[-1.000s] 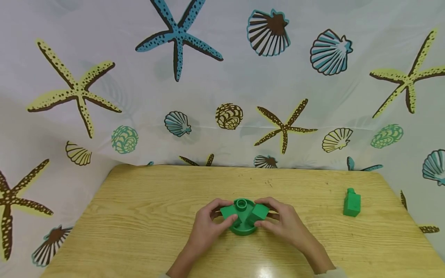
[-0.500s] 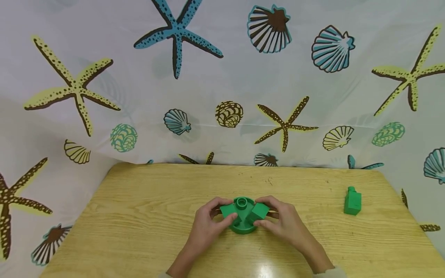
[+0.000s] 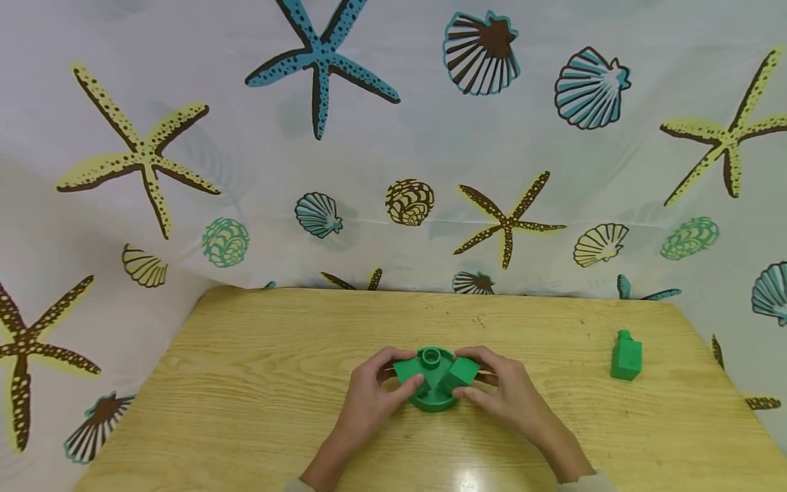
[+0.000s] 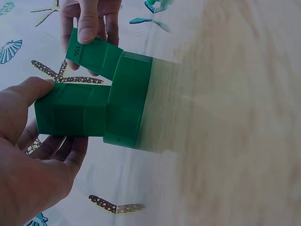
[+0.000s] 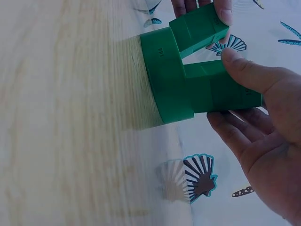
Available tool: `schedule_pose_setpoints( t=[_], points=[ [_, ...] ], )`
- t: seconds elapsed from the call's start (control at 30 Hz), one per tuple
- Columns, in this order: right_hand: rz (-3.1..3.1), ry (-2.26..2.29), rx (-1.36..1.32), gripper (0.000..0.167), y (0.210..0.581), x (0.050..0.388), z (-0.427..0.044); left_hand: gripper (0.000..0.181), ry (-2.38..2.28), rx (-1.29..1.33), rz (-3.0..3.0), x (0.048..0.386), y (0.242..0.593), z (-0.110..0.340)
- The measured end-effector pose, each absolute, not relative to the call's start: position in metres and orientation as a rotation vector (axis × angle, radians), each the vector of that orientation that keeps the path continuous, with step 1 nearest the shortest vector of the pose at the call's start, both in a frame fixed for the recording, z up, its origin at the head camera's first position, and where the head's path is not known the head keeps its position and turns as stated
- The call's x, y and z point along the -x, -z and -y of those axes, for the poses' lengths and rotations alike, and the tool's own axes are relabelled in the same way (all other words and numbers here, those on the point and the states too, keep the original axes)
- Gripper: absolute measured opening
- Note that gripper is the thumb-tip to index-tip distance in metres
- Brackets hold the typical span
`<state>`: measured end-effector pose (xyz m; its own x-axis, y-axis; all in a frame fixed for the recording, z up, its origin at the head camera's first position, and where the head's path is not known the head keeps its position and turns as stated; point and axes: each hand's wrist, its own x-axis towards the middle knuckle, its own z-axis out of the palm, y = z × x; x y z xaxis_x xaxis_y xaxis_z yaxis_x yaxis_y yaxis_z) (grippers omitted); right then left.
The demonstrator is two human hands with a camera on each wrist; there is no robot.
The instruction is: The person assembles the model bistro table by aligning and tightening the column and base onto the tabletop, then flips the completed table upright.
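A round green base [image 3: 433,404] with a raised ring socket [image 3: 431,357] stands on the table in the head view. Two square green blocks sit in it and lean outward, away from each other. My left hand [image 3: 371,395] grips the left block [image 3: 407,371] between thumb and fingers. The right block [image 3: 463,371] is held the same way by my right hand [image 3: 512,391]. Both wrist views show the blocks meeting the base [image 4: 129,99], with small numbers moulded on their sides. How deep the blocks' lower ends sit is hidden inside the base.
Another green block with a round knob [image 3: 626,359] stands apart, far to the right on the wooden table [image 3: 277,383]. Behind the table and at both sides hangs a white cloth [image 3: 363,157] printed with starfish and shells.
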<state>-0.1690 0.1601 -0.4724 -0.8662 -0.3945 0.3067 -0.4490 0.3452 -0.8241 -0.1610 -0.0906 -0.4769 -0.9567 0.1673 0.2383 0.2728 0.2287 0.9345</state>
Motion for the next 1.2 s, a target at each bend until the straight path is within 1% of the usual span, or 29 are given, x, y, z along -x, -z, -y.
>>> schedule_pose_setpoints(
  t=[0.17,0.37,0.6,0.8,0.97,1.2],
  points=[
    [2.522,-1.635,-0.803,0.058,0.467,0.166,-0.164,0.032,1.810,0.430,2.413,0.158,0.475,0.091],
    [2.459,-1.616,-0.727,0.047,0.455,0.164,-0.185,0.039,1.645,0.481,2.436,0.154,0.472,0.092],
    [2.474,-1.343,-0.532,0.043,0.446,0.168,-0.217,0.040,1.363,0.589,2.409,0.143,0.453,0.082],
    [2.426,-1.167,-0.349,0.044,0.444,0.168,-0.249,0.039,1.342,0.671,2.419,0.135,0.439,0.062],
    [2.397,-1.075,-0.187,0.046,0.446,0.167,-0.272,0.040,1.385,0.662,2.463,0.136,0.439,0.042],
    [2.379,-0.966,0.079,0.051,0.461,0.166,-0.300,0.047,1.245,0.614,2.617,0.140,0.441,0.018]
  ],
)
